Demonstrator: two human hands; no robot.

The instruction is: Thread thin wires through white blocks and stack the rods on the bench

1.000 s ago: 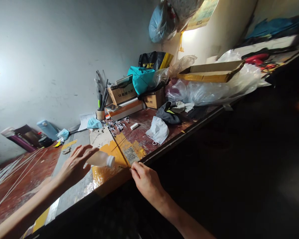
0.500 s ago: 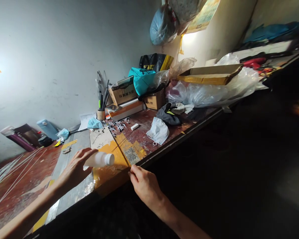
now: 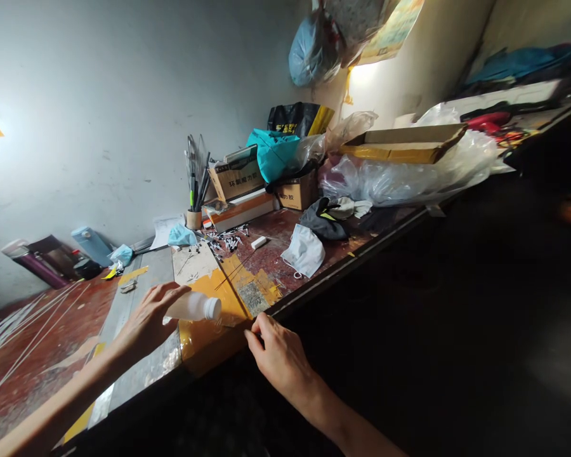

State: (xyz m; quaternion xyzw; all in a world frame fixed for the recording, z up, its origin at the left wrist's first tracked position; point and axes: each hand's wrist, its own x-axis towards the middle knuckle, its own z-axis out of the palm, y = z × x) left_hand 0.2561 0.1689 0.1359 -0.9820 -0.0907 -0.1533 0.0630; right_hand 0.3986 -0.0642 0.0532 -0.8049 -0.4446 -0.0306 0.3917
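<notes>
My left hand [image 3: 157,311] is closed around a whitish translucent bottle [image 3: 194,306] with a white cap. The bottle lies tilted on its side, cap pointing right, over the yellow-taped part of the bench. At the front edge of the bench, my right hand [image 3: 276,350] is curled with thumb and forefinger close together. Whatever it may hold is too small or hidden to make out. Thin dark wires [image 3: 233,270] lie on the tape beyond the bottle, beside a small white block [image 3: 259,242].
A white face mask [image 3: 304,251] and dark gloves [image 3: 323,219] lie on the reddish bench. Behind are cardboard boxes [image 3: 238,179], a pen holder [image 3: 193,219], clear plastic bags [image 3: 400,181] and a shallow carton [image 3: 404,145]. Pale thin rods [image 3: 33,336] lie at left. The bench edge [image 3: 333,279] runs diagonally.
The view has shifted very slightly. My left hand still holds the bottle in nearly the same place. The thumb and forefinger of my right hand have parted a little.
</notes>
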